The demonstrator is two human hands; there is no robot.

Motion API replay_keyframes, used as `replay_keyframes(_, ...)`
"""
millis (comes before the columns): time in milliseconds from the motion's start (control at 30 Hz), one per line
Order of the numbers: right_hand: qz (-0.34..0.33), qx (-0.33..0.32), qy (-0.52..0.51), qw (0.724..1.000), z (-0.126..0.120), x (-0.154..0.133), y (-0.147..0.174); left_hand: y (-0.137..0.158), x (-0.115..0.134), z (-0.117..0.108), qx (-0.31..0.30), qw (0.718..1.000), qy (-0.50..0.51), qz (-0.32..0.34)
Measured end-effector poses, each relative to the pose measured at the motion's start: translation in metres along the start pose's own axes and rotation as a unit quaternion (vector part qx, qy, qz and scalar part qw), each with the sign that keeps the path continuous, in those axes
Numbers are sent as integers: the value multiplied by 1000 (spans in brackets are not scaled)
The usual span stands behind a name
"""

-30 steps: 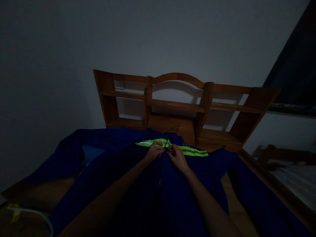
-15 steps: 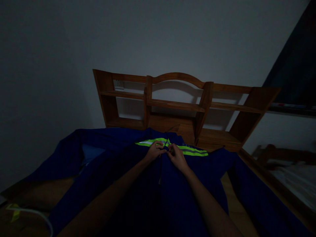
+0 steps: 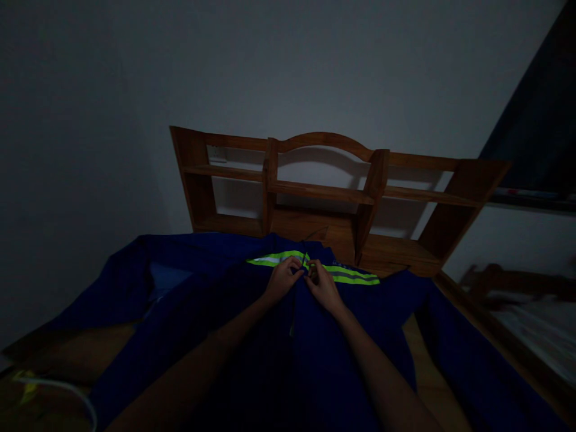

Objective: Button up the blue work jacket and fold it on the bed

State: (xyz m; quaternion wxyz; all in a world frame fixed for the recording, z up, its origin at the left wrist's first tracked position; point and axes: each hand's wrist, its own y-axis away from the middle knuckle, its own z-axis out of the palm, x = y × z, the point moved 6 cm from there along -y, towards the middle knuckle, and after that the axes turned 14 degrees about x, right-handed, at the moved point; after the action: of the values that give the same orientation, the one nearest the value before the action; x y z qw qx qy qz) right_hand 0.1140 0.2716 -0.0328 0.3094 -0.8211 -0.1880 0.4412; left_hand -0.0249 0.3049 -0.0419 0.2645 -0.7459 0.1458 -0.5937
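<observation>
A dark blue work jacket [image 3: 342, 336] with yellow-green and silver reflective bands lies spread out, sleeves reaching to both sides. At its front opening, on the chest between the two halves of the reflective band [image 3: 353, 276], both hands work close together. My left hand [image 3: 283, 281] pinches the fabric at the left edge of the opening. Just across from it, my right hand [image 3: 323, 287] has its fingers curled and pinching the right edge. Whatever small fastener lies between the fingertips is too dark to make out.
A wooden shelf unit [image 3: 321, 191] stands behind the jacket against the grey wall [image 3: 288, 66]. A pale cable [image 3: 67, 387] with a yellow piece curves at the lower left. On the right are a dark curtain [image 3: 540, 114] and a wooden frame with white cloth [image 3: 540, 327].
My left hand has shifted slightly, its fingers drawing back a little from the right hand's fingertips. My right hand stays almost in place, and the jacket lies as before.
</observation>
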Motion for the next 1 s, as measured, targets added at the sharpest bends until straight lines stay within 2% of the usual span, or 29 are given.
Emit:
replay_keyframes(400, 5, 11, -2, 1000, -1, 4, 0, -2, -12, 4, -49, 988, 103, -103)
replay_keyframes(533, 7, 10, 0, 1000, 3, 5, 1, -1, -11, 5, -52, 988, 107, -103)
replay_keyframes(667, -19, -1, 48, 999, 1, -2, -2, 0, -11, 2, -25, 992, 75, -94)
replay_keyframes(733, -42, -3, 122, 992, -14, -2, -7, 1, -12, 1, -14, 994, 59, -93)
replay_keyframes(800, -21, 34, 244, 969, -46, 10, -14, 3, -13, 0, -12, 995, 47, -92)
replay_keyframes(867, 64, 86, 371, 923, -91, 36, -17, 4, -14, 1, -15, 996, 26, -82)
replay_keyframes(900, 113, 83, 410, 901, -111, 52, -17, 4, -15, 2, -22, 997, 11, -73)
replay_keyframes(933, 161, 57, 426, 888, -126, 69, -15, 4, -15, 3, -29, 998, -6, -60)
replay_keyframes(1000, 222, -31, 398, 889, -141, 98, -9, 4, -16, 6, -46, 998, -41, -31)
